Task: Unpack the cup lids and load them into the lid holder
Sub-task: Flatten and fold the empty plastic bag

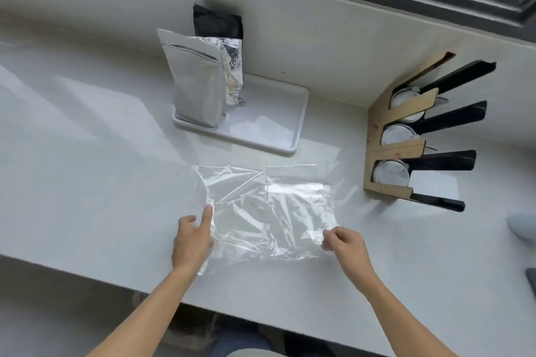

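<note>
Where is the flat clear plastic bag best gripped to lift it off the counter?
At a near corner, from the front edge. The plastic bag lies flat and limp on the counter, so only its edges offer a pinch grip. The left hand and right hand already sit there.

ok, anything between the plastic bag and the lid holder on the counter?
Nothing visible. Bare counter separates the plastic bag, held by the left hand and right hand, from the lid holder. The tray sits farther back.
</note>
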